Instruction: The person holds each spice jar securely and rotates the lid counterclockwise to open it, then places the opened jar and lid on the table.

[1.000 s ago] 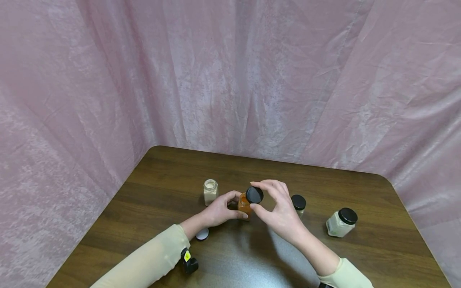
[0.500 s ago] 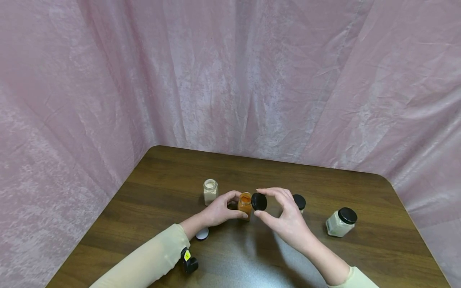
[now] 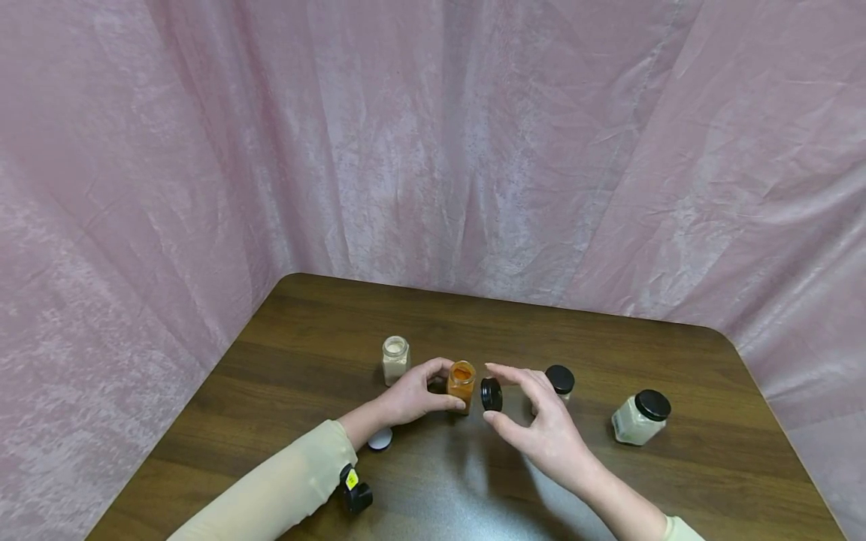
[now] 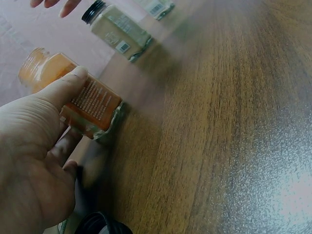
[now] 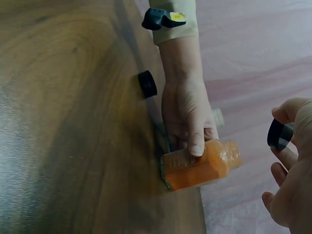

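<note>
My left hand [image 3: 421, 392] grips a square glass jar of orange powder [image 3: 461, 387], thumb on its near side and fingers round the back. The jar stands upright on the table, its mouth uncovered and the powder showing inside. Just to its right, my right hand [image 3: 537, 413] pinches a black screw lid [image 3: 492, 394] between thumb and fingers. In the head view the lid is turned on edge, apart from the jar. The right wrist view shows the same lid [image 5: 280, 133] at the fingertips, with the other fingers loosely bent.
Behind my left hand stands an uncovered jar of pale powder [image 3: 395, 362]. A loose lid [image 3: 380, 439], light inside facing up, lies by my left wrist. To the right are two black-lidded jars, one partly behind my right hand [image 3: 560, 379], the other farther right [image 3: 639, 418].
My right hand has taken the black lid off the jar mouth, moving it right and down and tipping it on edge. My left hand and the orange jar have stayed put.
</note>
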Demonstrator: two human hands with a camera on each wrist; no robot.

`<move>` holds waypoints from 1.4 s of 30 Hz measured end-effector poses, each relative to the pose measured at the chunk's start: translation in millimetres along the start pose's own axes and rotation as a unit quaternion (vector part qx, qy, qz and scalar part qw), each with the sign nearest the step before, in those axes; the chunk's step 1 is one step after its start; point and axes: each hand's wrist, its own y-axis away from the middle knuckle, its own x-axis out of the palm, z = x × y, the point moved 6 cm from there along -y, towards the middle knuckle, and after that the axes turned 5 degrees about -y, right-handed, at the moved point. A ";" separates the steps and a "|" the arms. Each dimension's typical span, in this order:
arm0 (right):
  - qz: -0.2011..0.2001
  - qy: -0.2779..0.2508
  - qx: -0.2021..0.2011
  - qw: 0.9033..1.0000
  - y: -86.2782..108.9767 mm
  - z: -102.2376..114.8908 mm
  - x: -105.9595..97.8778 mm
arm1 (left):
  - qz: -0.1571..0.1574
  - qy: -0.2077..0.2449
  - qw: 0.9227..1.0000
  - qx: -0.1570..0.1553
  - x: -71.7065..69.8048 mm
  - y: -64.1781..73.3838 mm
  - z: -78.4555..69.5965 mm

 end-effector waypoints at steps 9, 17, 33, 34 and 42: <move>-0.002 0.006 -0.051 0.999 12.3 0.0 6.5 | 0.005 -0.014 1.000 -0.008 -0.5 1.0 -0.9; 0.010 0.008 0.027 1.000 26.5 -20.6 17.1 | 0.007 -0.016 1.000 -0.013 -0.4 1.3 -1.1; 0.025 0.048 -0.052 0.997 37.9 -29.5 38.2 | 0.010 -0.017 1.000 -0.017 -0.9 1.9 -0.7; 0.029 0.048 -0.039 0.998 38.1 -31.4 39.4 | 0.010 -0.018 1.000 -0.018 -1.0 1.8 -0.6; 0.063 0.053 0.081 0.993 38.6 -46.0 49.9 | 0.006 -0.013 1.000 -0.010 -0.5 1.3 -0.8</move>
